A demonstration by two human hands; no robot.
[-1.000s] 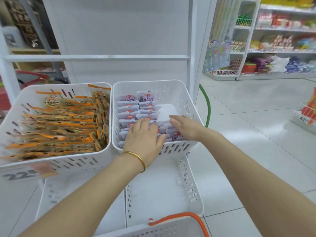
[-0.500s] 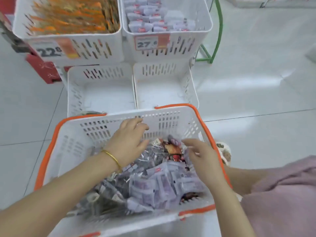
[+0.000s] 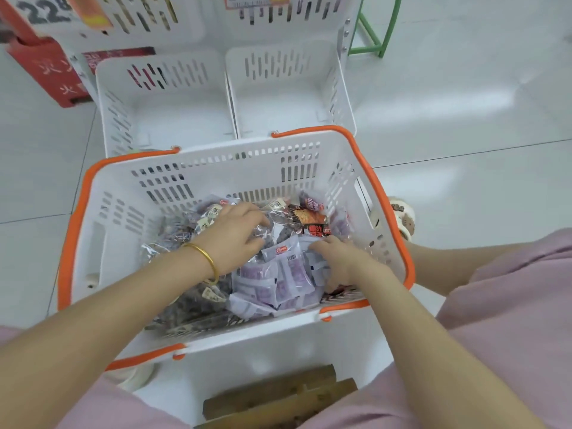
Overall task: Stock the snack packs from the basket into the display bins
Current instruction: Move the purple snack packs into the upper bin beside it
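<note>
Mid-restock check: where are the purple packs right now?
Head view: purple packs heaped in the basket's near-right corner, the right hand gripping some.

On my feed the basket [image 3: 216, 181] sits directly in front of the person, between the legs; a heap of snack packs [image 3: 278, 283] lies in it, spreading from the centre toward the right wall and the near rim; the left hand [image 3: 230, 239] rests on the heap's middle; the right hand [image 3: 343, 261] lies just right of it, over the nearer packs, thumb tucked under them; behind the basket two display bins stand side by side, the left bin [image 3: 167, 119] touching the right bin [image 3: 284, 109]; above and behind those I see the fronts of two upper bins [image 3: 139, 23]; a box [image 3: 52, 75] stands on the floor [image 3: 464, 134] left of the bins, a metal frame [image 3: 374, 35] right of them; a shoe [image 3: 402, 218] shows just outside the basket's right wall; a wooden piece [image 3: 278, 394] lies nearer than the basket.
</note>
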